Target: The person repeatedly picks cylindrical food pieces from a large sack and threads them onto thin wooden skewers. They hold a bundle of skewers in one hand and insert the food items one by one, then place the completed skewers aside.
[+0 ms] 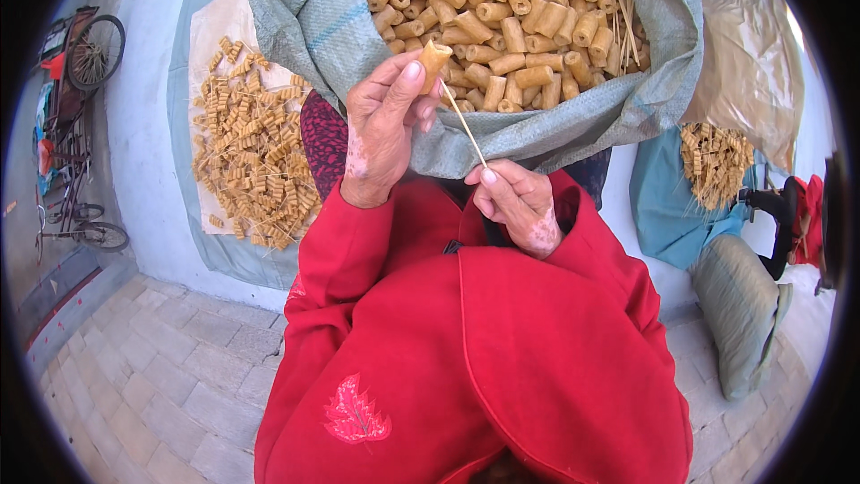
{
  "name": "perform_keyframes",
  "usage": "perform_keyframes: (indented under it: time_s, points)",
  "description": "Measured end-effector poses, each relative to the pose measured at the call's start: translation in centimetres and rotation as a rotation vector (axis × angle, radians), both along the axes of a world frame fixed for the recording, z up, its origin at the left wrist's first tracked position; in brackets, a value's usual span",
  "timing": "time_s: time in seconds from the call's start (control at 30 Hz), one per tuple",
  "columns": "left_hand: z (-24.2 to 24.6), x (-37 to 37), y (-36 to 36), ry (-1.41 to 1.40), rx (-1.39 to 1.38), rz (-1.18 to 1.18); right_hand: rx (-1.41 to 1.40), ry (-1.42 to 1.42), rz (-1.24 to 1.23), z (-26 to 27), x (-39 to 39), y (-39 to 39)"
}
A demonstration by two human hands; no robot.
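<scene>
Between the thumb and fingers of my left hand is a short, hollow tan food roll, held upright above the near rim of a sack. My right hand pinches a thin wooden skewer near its lower end. The skewer slants up and left, its far tip close beside the roll; whether the two touch I cannot tell. Beyond both hands, the woven plastic sack gapes wide, full of similar loose rolls. Several bare skewers stand along the sack's right inner side.
At left, many skewered rolls lie heaped on a pale sheet. Another skewered bunch rests at right on blue cloth, beside a stuffed green sack. A tricycle cart stands far left. Stone paving lies behind me.
</scene>
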State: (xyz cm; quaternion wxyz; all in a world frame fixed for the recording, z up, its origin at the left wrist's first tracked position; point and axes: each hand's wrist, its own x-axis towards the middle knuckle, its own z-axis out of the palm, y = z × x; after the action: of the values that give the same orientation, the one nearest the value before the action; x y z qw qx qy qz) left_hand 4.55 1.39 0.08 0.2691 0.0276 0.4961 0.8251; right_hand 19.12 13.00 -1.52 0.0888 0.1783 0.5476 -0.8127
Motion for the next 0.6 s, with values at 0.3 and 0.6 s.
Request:
perform_keyframes:
  time_s: [0.3,0.6]
  points:
    - [-0.66,-0.29,-0.13,-0.035,0.034,-0.002,0.002,0.024,-0.026,-0.45,-0.11,-0.13]
    - [-0.43,-0.36,-0.18,-0.033,-0.093,-0.094,0.033,-0.002,-0.031,-0.7,0.21,-0.23]
